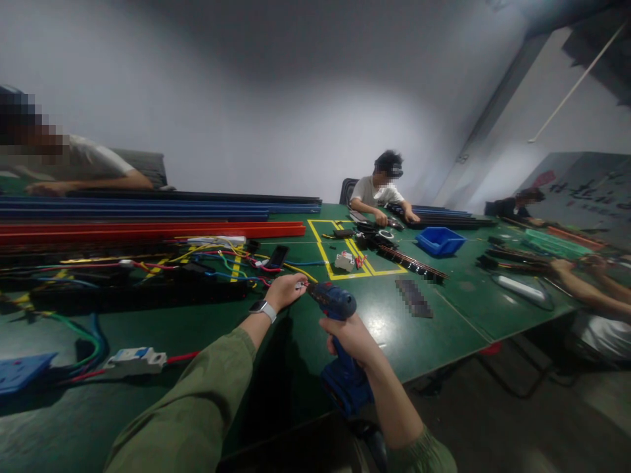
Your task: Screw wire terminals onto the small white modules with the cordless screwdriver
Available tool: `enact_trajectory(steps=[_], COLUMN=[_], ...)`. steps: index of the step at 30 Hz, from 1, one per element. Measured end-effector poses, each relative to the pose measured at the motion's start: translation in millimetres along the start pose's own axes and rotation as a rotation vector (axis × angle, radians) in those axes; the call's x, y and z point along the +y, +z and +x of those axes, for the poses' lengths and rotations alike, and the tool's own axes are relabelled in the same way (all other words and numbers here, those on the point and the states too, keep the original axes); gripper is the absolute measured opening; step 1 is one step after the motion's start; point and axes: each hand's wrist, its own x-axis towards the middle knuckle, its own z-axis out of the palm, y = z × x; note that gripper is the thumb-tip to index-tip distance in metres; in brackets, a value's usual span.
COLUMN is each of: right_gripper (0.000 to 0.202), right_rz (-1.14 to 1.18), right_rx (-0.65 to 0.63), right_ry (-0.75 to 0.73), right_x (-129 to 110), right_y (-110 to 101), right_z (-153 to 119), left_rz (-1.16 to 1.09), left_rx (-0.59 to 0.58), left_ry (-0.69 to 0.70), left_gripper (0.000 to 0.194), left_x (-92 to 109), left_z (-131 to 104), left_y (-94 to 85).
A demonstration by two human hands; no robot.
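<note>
My right hand (351, 336) is wrapped round the grip of a blue cordless drill (335, 299), its battery base hanging below the fist. The drill's nose points left, toward my left hand (287, 291). Those left fingers are closed in a pinch at the drill's tip on a small whitish piece (300, 285), too small to name. A watch (263, 309) with a light strap sits on my left wrist. Loose coloured wires (236, 259) and a black phone-like slab (277, 257) lie just beyond the left hand.
Red and blue rails (236, 228) lie along the left back. A breaker with red wires (138, 360) is at the left front. A grey breaker block (344, 261), blue bin (440, 241) and dark slab (414, 297) rest on the green table (379, 341). Co-workers sit around it.
</note>
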Motion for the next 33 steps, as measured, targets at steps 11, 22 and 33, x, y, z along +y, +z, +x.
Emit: enact_trajectory(steps=[11,22,33], right_gripper=[0.035,0.029,0.035], right_rz=[-0.004,-0.015,0.001], right_rx=[-0.002,-0.002,-0.005], right_ry=[0.012,0.054,0.001], right_x=[-1.8,-4.2,-2.4], right_y=[-0.7,-1.0,-1.3], right_z=[-2.1,-2.0,-1.2], left_rz=[0.003,-0.022,-0.013], left_rx=[0.002,0.008,0.016], left_ry=[0.012,0.006,0.01], left_gripper=[0.027,0.027,0.028], left_x=[-2.0,-5.3,-4.2], left_z=[-0.6,-0.4,-0.6], left_y=[1.5,4.6,4.5])
